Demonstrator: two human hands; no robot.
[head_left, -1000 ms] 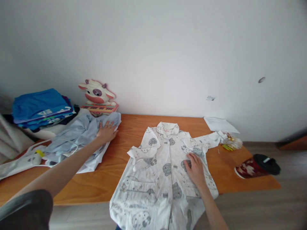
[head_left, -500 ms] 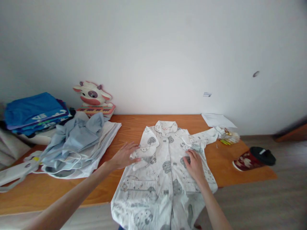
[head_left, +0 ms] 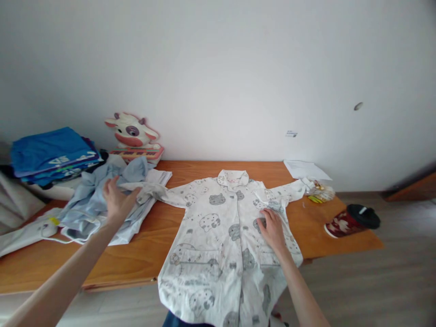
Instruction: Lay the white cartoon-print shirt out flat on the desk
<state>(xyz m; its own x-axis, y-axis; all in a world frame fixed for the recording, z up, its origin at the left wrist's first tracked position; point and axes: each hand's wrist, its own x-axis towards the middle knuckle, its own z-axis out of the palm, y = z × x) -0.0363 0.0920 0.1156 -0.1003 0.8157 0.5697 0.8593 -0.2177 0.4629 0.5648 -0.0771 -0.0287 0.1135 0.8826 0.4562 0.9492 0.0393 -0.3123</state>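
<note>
A white button-front pajama shirt [head_left: 211, 227] with grey animal prints lies face up, its collar toward the wall and its lower part hanging over the table's front edge. Both sleeves stretch out sideways. My left hand [head_left: 117, 200] is at the cuff of the left-side sleeve [head_left: 153, 191], thumb and fingers apart; whether it touches the cuff is hard to see. That sleeve's end rests over a heap of light blue and white clothes [head_left: 91, 195]. Flat on the right half of the shirt front rests my right hand [head_left: 273, 229], fingers loosely extended.
On the wooden table [head_left: 132, 263] a stack of folded blue clothes [head_left: 54, 152] sits at the left beside a cow-shaped toy piano [head_left: 134, 138]. A paper sheet [head_left: 306, 170], a small plastic packet [head_left: 322, 191] and a dark red lidded cup [head_left: 347, 222] are at the right.
The left-side sleeve, folded over the shirt front before, now extends outward to the left. My left hand has moved left with it; my right hand stays on the shirt.
</note>
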